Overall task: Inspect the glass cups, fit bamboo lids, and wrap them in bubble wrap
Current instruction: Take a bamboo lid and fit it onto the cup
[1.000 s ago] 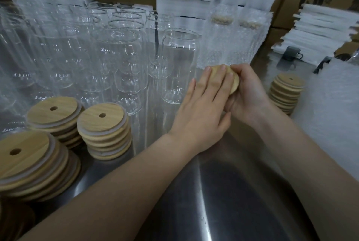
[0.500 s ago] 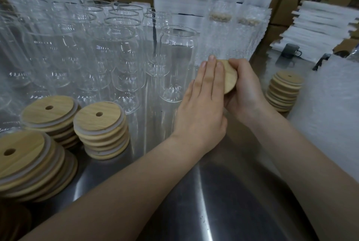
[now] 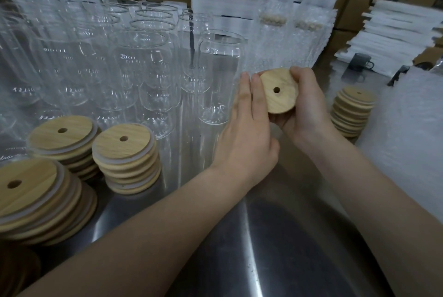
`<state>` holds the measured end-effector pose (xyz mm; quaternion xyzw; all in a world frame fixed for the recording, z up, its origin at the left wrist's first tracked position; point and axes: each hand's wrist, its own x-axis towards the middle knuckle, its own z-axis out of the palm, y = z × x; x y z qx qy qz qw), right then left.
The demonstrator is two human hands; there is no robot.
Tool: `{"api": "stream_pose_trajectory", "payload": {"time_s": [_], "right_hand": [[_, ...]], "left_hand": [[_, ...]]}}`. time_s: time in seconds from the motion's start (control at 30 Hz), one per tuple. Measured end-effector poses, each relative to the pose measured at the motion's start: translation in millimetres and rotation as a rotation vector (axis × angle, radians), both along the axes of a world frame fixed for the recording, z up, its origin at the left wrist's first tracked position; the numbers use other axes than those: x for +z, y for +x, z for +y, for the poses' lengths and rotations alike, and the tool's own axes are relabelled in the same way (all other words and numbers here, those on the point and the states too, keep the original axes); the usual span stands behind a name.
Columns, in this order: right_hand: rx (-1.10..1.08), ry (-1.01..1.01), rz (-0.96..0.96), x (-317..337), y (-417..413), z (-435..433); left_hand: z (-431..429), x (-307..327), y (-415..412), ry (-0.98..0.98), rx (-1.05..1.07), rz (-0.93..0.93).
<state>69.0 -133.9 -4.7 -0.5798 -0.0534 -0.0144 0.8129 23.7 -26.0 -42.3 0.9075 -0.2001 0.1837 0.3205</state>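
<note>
Lid (image 3: 278, 90) held centre, above the table (image 3: 263, 248), face and straw hole tilted toward us. The right hand (image 3: 304, 105) grips it, fingers curled round its rim. The left hand (image 3: 247, 133) lies flat alongside, fingers straight and together, tips at the lid's left edge; we cannot tell whether they touch it. The lid is on no cup yet. The nearest cup (image 3: 219, 76) stands open-mouthed just left of the hands, so we judge the step in hand to be checking the lid before fitting. Done so far, as we read it: two wrapped cups (image 3: 273, 40), lidded, at the far side. Left to do: many bare cups (image 3: 96, 57) crowd the far left, none lidded. Lid stacks (image 3: 124, 153) wait near left, a small stack (image 3: 352, 109) right, with wrap (image 3: 412, 133) lying beyond it. We put the job early on, most of it ahead.
</note>
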Motion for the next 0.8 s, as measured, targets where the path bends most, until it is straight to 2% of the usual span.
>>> {"api": "stream_pose_trajectory", "payload": {"time_s": [0.27, 0.37, 0.5, 0.67, 0.8], "right_hand": [[-0.112, 0.146, 0.087, 1.4, 2.1, -6.0], [-0.101, 0.099, 0.118, 1.6, 0.9, -6.4], [-0.019, 0.134, 0.099, 3.6, 0.6, -7.8], [0.162, 0.105, 0.098, 8.7, -1.2, -9.1], [0.274, -0.038, 0.124, 7.4, -3.3, -10.6]], "left_hand": [[-7.6, -1.4, -11.7, 0.204, -0.034, -0.13], [-7.9, -1.6, -12.6, 0.26, -0.05, -0.16], [-3.4, 0.5, -10.2, 0.273, -0.056, -0.155], [-3.8, 3.0, -9.6, 0.057, -0.052, -0.166], [-0.7, 3.3, -2.6, -0.226, -0.044, -0.164]]}}
